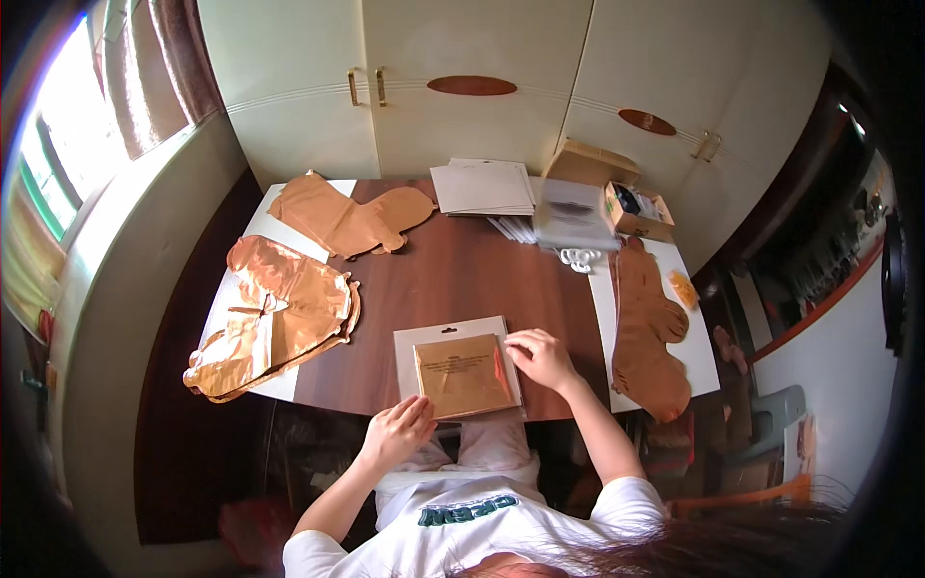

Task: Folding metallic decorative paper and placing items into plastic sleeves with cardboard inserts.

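Note:
A flat, clear-fronted package [404,356] with a pale backing card and a hang hole at its top lies at the table's near edge. Inside shows a folded brown foil sheet [466,378] with small print and a reddish streak on its right side. My left hand [399,430] is closed at the package's lower left corner, fingers pressed together. At its upper right edge, my right hand [541,357] pinches the side with curled fingers. Flattened copper-coloured foil balloons [279,313] lie stacked at the left, their surfaces wrinkled and shiny.
Another brown foil balloon [352,220] lies far left, and a long one [646,332] at right beside a small yellow packet [682,289]. Pale cards [482,187], clear sleeves [576,214], white clips [579,259] and an open carton [640,209] stand along the back, before cream cabinets [472,43].

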`<action>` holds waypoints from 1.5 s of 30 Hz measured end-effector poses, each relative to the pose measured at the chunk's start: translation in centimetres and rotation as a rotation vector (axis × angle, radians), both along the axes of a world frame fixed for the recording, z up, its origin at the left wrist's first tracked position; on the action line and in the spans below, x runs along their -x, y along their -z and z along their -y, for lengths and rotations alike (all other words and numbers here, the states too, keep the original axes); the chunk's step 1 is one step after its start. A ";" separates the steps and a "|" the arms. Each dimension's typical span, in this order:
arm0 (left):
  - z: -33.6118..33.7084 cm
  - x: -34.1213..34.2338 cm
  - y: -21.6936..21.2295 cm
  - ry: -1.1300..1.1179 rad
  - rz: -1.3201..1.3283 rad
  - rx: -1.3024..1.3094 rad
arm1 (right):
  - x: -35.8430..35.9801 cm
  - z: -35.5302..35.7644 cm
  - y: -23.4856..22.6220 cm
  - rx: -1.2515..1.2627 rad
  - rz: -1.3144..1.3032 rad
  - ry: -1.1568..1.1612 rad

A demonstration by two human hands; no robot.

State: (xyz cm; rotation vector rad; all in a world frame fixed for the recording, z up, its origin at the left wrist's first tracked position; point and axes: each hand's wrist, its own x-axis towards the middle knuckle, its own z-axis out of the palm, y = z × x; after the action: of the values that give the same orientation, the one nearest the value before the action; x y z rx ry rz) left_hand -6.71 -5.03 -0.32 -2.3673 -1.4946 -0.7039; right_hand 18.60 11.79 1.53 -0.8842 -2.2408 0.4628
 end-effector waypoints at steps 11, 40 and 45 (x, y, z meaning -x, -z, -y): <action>-1.3 1.0 -0.5 0.036 0.172 0.176 | 1.7 -12.2 1.8 -0.061 0.036 0.213; -3.2 1.5 -0.8 -0.048 0.259 0.298 | 7.6 -24.5 2.3 0.058 0.483 0.551; -3.3 1.2 -0.8 -0.040 0.236 0.307 | 7.5 -24.2 2.5 -0.107 0.782 0.539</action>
State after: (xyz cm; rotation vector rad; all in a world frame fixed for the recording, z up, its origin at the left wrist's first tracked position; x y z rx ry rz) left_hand -7.95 -1.76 0.49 -2.5353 -1.8620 -0.8199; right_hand 11.05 35.98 -0.96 -1.7585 -2.4876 -0.3121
